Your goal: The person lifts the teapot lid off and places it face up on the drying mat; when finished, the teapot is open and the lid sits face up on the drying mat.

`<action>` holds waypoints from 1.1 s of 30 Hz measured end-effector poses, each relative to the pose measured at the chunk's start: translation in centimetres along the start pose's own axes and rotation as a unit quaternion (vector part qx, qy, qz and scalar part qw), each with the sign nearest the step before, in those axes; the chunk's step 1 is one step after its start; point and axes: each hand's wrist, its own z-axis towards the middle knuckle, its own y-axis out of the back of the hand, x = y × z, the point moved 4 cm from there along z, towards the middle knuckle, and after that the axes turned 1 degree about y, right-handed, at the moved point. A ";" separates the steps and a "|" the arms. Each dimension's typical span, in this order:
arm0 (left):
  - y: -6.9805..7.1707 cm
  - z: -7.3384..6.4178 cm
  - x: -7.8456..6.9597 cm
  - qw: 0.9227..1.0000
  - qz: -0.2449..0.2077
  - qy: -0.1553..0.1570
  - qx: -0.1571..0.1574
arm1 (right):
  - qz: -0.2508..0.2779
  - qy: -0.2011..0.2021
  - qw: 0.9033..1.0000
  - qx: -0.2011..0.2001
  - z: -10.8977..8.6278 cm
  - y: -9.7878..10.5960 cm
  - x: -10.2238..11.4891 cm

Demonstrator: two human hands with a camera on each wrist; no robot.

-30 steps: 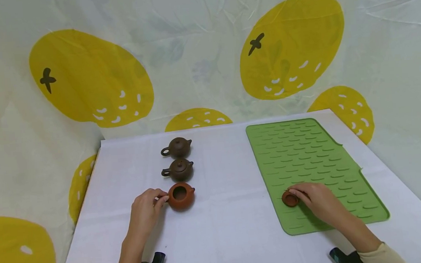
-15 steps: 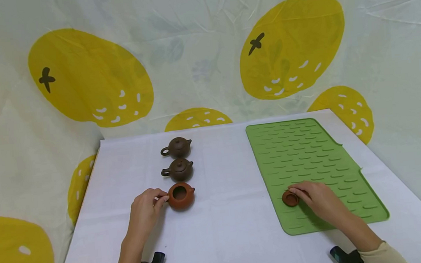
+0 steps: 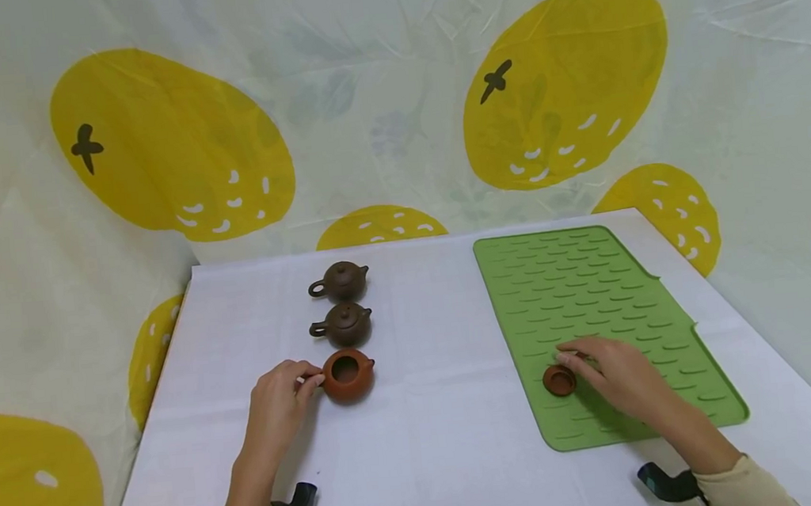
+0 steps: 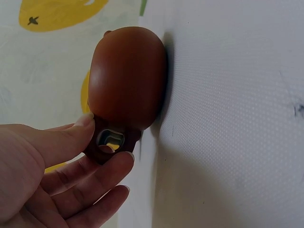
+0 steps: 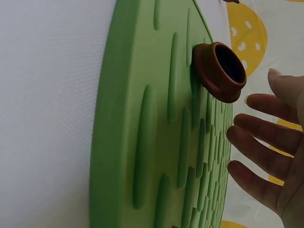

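My left hand (image 3: 279, 399) pinches the handle of a reddish-brown clay teapot (image 3: 356, 384) between thumb and fingers. The pot stands lidless on the white cloth, its dark opening facing up and its spout to the right. In the left wrist view the thumb and fingertips close on the looped handle (image 4: 100, 156). The teapot lid (image 5: 209, 71) lies upside down, somewhat tilted, near the left edge of the green mat (image 3: 576, 422). Beside it, my right hand (image 3: 618, 375) hovers with loosely spread fingers; the right wrist view shows a gap between fingertips and lid.
Two dark brown teapots (image 3: 346, 281) with lids on stand in a line behind the reddish one, handles to the left. The ridged green mat covers the right part of the cloth-covered table (image 3: 435, 441). A fruit-patterned curtain (image 3: 378, 88) hangs behind the table.
My right hand has let go of the lid and drawn slightly up and to the right, its fingers parting. The lid stays on the mat. The left hand and its teapot have not moved.
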 end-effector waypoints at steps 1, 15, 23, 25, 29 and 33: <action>0.0 0.0 0.0 1.000 0.000 0.000 0.000 | 0.002 0.001 1.000 0.000 0.0 0.0 0.0; 0.3 -0.1 -0.1 1.000 0.015 -0.011 0.002 | -0.034 0.033 0.999 -0.009 0.9 0.2 1.0; 0.5 0.1 -0.1 0.997 0.068 0.002 0.027 | -0.058 0.110 0.992 -0.020 3.3 0.8 3.9; 0.7 0.2 -0.2 0.996 0.077 0.004 0.036 | -0.060 0.131 0.989 -0.023 4.1 0.8 4.7; 1.1 0.4 -0.5 0.994 0.095 -0.007 0.049 | -0.069 0.165 0.984 -0.013 5.7 0.6 6.6; 1.7 0.8 -0.8 0.992 0.113 -0.021 0.051 | -0.073 0.195 0.978 0.011 7.3 0.6 8.9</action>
